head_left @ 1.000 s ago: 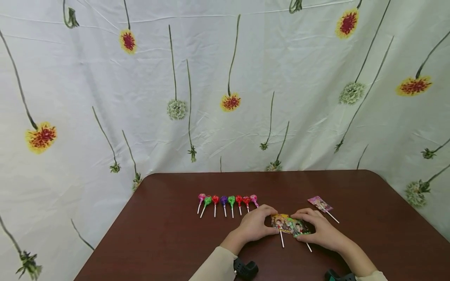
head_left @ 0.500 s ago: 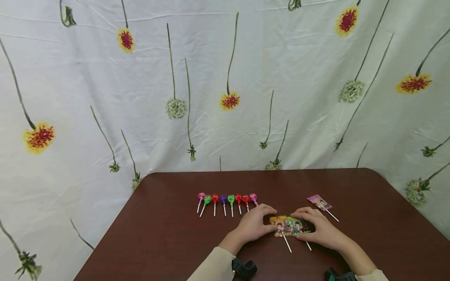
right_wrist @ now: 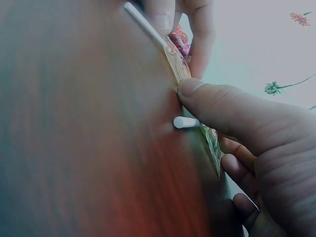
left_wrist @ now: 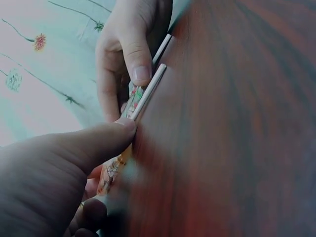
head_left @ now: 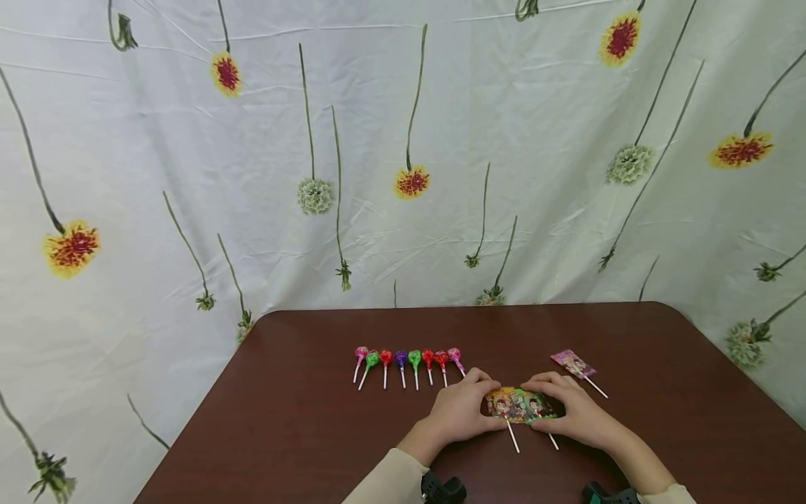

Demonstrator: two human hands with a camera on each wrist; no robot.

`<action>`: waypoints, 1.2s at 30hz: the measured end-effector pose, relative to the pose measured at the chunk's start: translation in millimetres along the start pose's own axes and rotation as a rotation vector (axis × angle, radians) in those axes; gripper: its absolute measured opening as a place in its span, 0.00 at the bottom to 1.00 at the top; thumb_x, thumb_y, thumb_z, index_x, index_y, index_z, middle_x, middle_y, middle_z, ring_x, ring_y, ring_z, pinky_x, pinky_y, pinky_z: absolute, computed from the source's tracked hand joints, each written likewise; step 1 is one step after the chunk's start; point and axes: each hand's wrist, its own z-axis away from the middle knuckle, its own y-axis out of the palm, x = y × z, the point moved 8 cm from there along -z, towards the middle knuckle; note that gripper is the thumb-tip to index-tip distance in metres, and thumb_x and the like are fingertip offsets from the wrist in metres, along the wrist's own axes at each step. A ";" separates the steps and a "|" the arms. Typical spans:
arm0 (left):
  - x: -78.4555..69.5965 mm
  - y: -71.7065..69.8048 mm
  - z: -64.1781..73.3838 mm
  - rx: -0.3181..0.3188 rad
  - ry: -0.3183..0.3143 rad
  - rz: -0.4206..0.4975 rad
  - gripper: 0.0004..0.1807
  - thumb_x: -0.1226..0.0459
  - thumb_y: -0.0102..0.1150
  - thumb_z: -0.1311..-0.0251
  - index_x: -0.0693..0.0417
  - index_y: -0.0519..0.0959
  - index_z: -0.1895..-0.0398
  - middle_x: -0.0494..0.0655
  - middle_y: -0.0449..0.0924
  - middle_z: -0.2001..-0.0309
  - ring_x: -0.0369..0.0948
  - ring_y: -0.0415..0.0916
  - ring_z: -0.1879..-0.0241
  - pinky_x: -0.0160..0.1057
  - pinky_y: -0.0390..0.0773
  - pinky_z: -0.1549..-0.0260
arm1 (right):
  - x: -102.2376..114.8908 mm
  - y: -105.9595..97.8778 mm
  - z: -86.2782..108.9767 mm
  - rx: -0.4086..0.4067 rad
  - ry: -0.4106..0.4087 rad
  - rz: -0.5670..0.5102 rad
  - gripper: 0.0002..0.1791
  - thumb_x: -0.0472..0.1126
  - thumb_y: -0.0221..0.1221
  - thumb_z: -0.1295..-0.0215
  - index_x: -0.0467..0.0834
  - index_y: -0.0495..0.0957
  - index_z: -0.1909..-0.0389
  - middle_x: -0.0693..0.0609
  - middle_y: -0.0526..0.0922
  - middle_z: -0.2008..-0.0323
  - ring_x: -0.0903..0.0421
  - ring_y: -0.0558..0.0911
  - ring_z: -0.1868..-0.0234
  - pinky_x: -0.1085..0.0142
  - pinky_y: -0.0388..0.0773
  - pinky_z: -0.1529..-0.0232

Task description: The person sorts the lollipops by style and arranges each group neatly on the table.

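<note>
Two flat-wrapped lollipops lie side by side at the right of the table in the head view, their wrappers meeting. My left hand (head_left: 462,407) grips the yellow-wrapped lollipop (head_left: 500,404) by its edges, thumb at the near side close to the white stick and fingers at the far side. On the green-wrapped lollipop (head_left: 535,406), my right hand (head_left: 569,409) has thumb and fingers round the near and far edges. Both sticks point toward me. In the left wrist view the left thumb (left_wrist: 118,136) presses beside a stick; the right thumb (right_wrist: 202,96) overlaps the wrapper edges in the right wrist view.
A row of several round lollipops (head_left: 401,359) in pink, green, red and purple wrappers stretches left of the hands. One pink flat-wrapped lollipop (head_left: 573,365) lies beyond the right hand. Behind the brown table (head_left: 302,420) hangs a white flowered cloth (head_left: 365,245).
The yellow-wrapped lollipop's stick has swung to the right at its lower end, and its wrapper now lines up with the green one. My left thumb has shifted right along its near edge.
</note>
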 end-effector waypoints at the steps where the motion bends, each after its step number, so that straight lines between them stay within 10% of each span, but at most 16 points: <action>1: 0.3 0.1 -0.1 -0.003 0.001 0.003 0.34 0.42 0.70 0.47 0.40 0.78 0.37 0.37 0.72 0.45 0.34 0.75 0.70 0.33 0.73 0.72 | 0.1 -0.1 0.0 -0.001 0.000 0.000 0.29 0.56 0.73 0.47 0.55 0.80 0.42 0.57 0.77 0.44 0.59 0.69 0.46 0.58 0.71 0.48; 36: 9.4 -22.6 25.1 -0.058 0.155 0.053 0.27 0.44 0.67 0.41 0.40 0.79 0.40 0.34 0.78 0.48 0.29 0.78 0.53 0.31 0.78 0.55 | -2.0 2.6 0.8 0.006 0.020 -0.012 0.29 0.56 0.72 0.46 0.57 0.80 0.42 0.57 0.77 0.42 0.53 0.70 0.43 0.53 0.73 0.47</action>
